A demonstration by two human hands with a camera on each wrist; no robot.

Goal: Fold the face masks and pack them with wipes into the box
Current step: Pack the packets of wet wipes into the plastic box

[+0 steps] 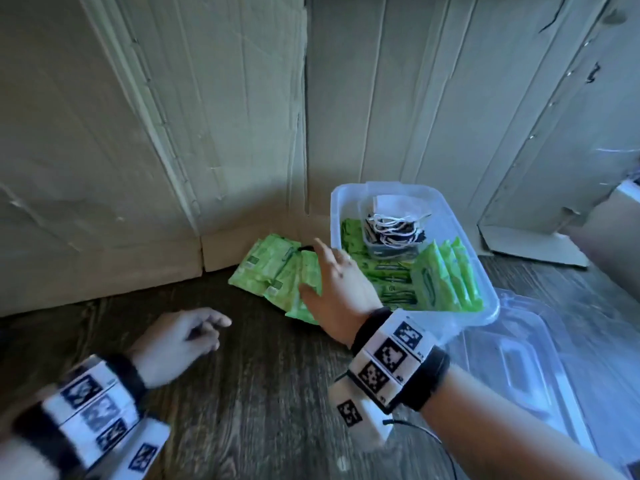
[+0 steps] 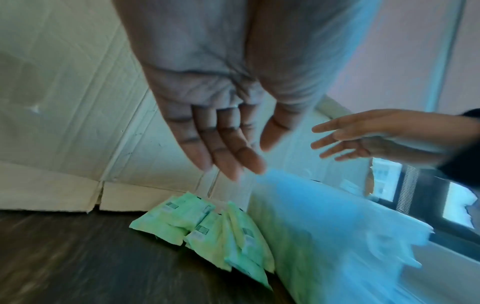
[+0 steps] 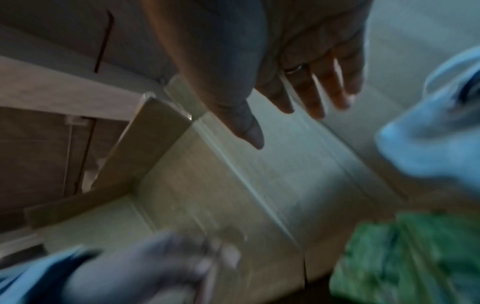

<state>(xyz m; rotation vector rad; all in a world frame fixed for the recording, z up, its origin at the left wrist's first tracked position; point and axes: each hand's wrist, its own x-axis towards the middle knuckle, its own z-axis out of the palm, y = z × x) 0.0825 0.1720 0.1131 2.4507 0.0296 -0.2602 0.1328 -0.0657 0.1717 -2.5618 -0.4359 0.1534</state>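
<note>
Two hands: both bare and holding nothing, each wearing a wrist band with black-and-white markers.
Right hand point(image 1: 334, 284): raised over the gap between the loose wipes and the box, fingers spread wide and straight; whether the palm touches a pack below it cannot be told. The right wrist view is blurred but shows the fingers point(image 3: 311, 96) fanned apart, with a ring on one.
Left hand point(image 1: 180, 336): low over the dark wooden floor point(image 1: 242, 410), well to the left of the packs, fingers loosely extended and close together, thumb slightly apart.
Loose wipes point(image 1: 277, 271): several green packs overlapping on the floor, just beside the box's left wall and near the cardboard backdrop point(image 1: 138, 150).
Box point(image 1: 491, 308): clear plastic, open, standing on the floor.
Box contents: more green wipe packs point(image 1: 446, 278), some lying flat, others upright at the right side; a smaller clear tub point(image 1: 388, 249) holds face masks point(image 1: 394, 216) with white ear loops on top.
Lid point(image 1: 533, 368): clear, lying flat to the right of the box.
</note>
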